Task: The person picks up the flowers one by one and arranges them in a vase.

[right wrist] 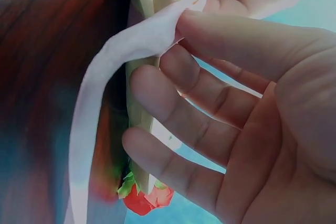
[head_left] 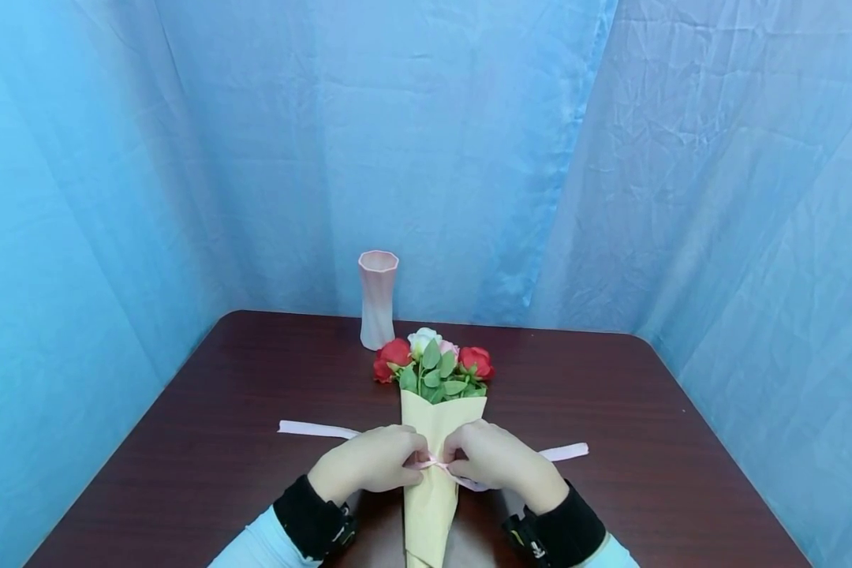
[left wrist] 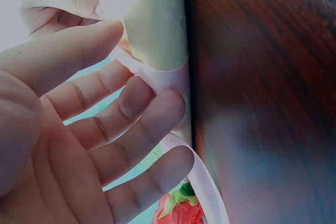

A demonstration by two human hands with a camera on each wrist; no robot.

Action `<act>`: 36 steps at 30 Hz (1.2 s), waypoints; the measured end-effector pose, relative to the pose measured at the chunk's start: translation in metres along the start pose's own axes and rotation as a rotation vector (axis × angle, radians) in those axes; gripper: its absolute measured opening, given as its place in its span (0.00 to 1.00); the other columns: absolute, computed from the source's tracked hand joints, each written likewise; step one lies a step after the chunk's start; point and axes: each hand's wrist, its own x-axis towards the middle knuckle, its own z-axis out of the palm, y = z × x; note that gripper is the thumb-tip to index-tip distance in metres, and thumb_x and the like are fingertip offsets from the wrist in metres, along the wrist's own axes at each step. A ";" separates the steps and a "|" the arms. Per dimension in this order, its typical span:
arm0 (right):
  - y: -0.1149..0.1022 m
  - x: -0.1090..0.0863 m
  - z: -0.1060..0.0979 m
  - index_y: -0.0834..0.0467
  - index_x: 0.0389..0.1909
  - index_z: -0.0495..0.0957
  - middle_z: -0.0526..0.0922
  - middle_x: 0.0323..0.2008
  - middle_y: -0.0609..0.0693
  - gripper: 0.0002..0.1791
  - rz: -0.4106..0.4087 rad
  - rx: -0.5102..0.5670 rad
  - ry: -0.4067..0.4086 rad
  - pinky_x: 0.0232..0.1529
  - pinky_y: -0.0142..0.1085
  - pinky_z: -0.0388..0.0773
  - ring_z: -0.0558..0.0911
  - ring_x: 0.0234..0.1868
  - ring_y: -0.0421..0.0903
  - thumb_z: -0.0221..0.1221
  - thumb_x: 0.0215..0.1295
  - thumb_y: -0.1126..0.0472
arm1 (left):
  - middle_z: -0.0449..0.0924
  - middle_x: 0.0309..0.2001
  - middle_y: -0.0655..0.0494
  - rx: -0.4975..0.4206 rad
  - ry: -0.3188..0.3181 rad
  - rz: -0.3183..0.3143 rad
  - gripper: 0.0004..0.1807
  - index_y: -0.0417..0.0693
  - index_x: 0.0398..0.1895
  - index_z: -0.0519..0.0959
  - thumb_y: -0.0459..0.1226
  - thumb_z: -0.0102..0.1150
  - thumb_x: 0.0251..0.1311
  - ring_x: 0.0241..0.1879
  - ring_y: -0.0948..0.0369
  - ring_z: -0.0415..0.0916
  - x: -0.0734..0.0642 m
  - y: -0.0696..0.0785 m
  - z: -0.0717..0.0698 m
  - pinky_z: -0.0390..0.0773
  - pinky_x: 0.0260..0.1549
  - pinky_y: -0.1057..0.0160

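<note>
Left hand [head_left: 379, 459] and right hand [head_left: 500, 457] work at either side of the paper cone [head_left: 429, 513], each with thumb and forefinger pinched on the pale pink ribbon [right wrist: 97, 74], the other fingers loosely bent. That ribbon crosses the cone's upper face, its tails reaching out to the cone's left and right, while the cone itself seems to lie on the surface [head_left: 596, 386], narrow end toward the person. Tying looks like the step in hand; it probably goes best with an even pull from both sides, snug enough to hold the wrap without crushing it, and with the band kept flat, since its smooth, satin-like weave may slip or twist. Cream and matte, the paper tapers from a wide, pointed-edged mouth, out of which come oval green leaves [head_left: 440, 375], layered red roses [head_left: 476, 361] and a ruffled white flower [head_left: 423, 339]. Beyond the cone, slightly to its left, stands a waisted pink vase [head_left: 378, 304] with an angular rim; dark wood grain runs beneath.
</note>
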 end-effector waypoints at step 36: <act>0.002 -0.004 -0.006 0.47 0.26 0.82 0.77 0.22 0.34 0.10 0.014 0.078 -0.037 0.28 0.29 0.75 0.73 0.24 0.32 0.71 0.61 0.64 | 0.69 0.23 0.66 -0.075 0.005 0.047 0.06 0.56 0.31 0.79 0.34 0.66 0.62 0.24 0.67 0.66 -0.005 -0.006 -0.008 0.69 0.26 0.69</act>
